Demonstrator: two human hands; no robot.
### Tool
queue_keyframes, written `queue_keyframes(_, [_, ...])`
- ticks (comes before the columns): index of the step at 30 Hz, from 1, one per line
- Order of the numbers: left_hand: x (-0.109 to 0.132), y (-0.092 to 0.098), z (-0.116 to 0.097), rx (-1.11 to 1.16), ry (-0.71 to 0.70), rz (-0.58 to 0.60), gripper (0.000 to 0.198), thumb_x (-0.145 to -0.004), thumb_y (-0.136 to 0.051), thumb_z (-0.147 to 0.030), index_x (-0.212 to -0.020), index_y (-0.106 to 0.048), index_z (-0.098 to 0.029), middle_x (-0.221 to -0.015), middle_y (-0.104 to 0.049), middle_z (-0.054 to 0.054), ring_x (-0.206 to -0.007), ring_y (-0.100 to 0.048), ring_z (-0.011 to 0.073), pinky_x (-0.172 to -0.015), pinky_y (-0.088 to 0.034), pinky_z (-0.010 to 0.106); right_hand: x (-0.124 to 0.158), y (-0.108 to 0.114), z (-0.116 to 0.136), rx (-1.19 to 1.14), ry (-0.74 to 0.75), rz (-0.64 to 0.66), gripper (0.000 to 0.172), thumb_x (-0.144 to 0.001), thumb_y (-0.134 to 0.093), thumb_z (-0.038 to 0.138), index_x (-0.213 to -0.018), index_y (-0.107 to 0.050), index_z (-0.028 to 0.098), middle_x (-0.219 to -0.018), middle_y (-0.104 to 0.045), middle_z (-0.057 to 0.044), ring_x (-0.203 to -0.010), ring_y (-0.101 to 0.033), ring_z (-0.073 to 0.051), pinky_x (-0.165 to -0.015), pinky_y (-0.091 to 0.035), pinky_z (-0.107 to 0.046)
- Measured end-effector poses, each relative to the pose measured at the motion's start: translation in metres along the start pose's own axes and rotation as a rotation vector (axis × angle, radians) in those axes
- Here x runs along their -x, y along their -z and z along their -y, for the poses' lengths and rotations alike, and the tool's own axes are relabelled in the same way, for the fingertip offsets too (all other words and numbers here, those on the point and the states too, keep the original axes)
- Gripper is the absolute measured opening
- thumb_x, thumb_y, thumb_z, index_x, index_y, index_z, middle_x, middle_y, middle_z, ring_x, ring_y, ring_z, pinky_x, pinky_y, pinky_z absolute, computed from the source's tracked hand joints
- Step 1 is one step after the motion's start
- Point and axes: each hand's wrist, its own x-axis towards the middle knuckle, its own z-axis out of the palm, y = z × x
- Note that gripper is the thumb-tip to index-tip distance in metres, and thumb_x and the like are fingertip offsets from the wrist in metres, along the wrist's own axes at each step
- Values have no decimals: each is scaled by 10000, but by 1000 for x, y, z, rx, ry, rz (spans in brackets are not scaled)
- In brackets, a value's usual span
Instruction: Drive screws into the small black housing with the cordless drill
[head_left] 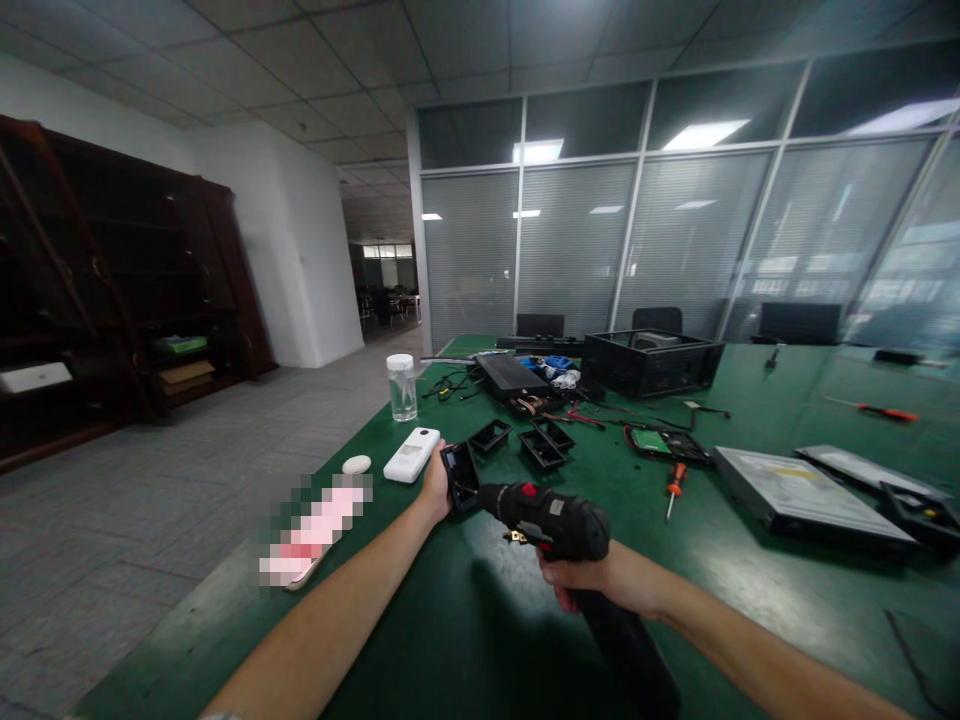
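My right hand (592, 585) is wrapped round the grip of a black electric screwdriver (551, 520) whose nose points left. The nose meets a small black tray-like part (460, 475) that my left hand (435, 485) holds upright on the green table (465, 610). Three similar black tray parts (525, 440) lie just behind it. A red-handled screwdriver (675, 482) lies to the right of them.
A white box (411, 455), a white oval object (356, 464) and a clear jar (402, 387) stand at the left. Farther back sit an open black computer case (649, 362), cables and boards. An optical drive (810, 490) and panels lie at right.
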Motion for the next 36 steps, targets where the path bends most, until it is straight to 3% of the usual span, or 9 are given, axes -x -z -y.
queue_keyframes(11, [1, 0, 0, 10, 8, -16, 304, -745, -544, -483, -792, -561, -183, -610, -605, 10, -534, -607, 194, -553, -476, 310, -1, -2, 1, -18, -26, -16, 348, -662, -728, 430, -784, -548, 159, -565, -564, 39, -530, -543, -123, -544, -439, -266])
queue_keyframes(36, [0, 0, 0, -2, -7, -7, 313, -754, -532, -492, -797, -563, -184, -616, -610, 13, -543, -608, 192, -546, -472, 302, -2, 2, -5, -18, -15, 15, 336, -694, -711, 443, -781, -556, 158, -590, -571, 26, -542, -548, -127, -546, -432, -262])
